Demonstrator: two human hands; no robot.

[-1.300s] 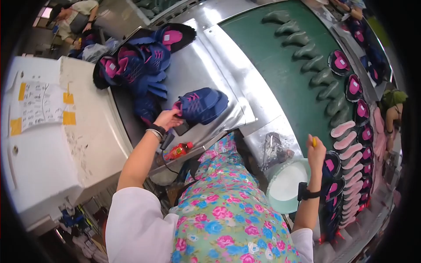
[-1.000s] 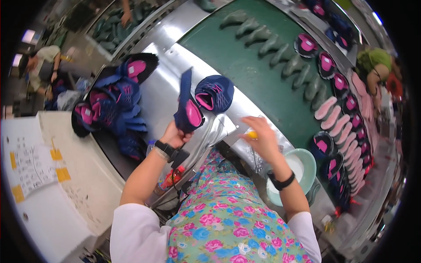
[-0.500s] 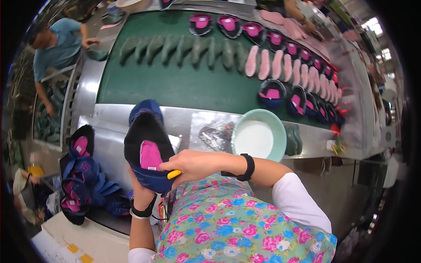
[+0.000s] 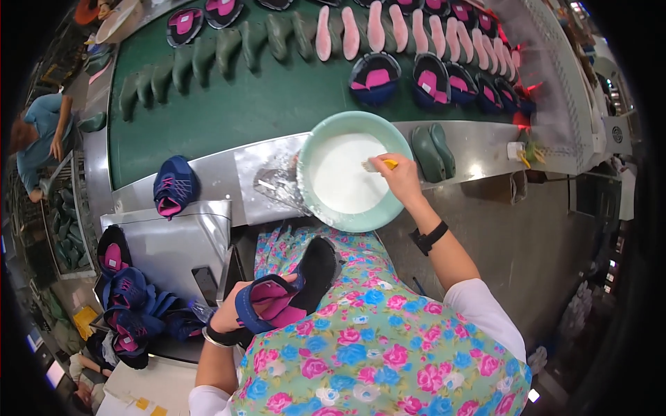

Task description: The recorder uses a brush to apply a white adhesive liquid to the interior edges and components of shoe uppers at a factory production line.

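A navy shoe upper with a pink lining and black fleecy edge is gripped in my left hand, tilted low against the flowered apron. My right hand pinches a small yellow-handled brush. Its bristles are over the white liquid inside a pale green basin, near the right wall. Left of the basin, a clear plastic sheet lies on the metal ledge. Another navy shoe upper with laces stands farther left on that ledge.
Green shoe lasts, pink insoles and shoe uppers line the green belt. Two green lasts stand right of the basin. Piled uppers and a phone are at lower left. A co-worker is at far left.
My right hand has left the shoe upper and moved to the basin with the brush. My left hand has lowered the upper toward the apron and turned it. The view has shifted.
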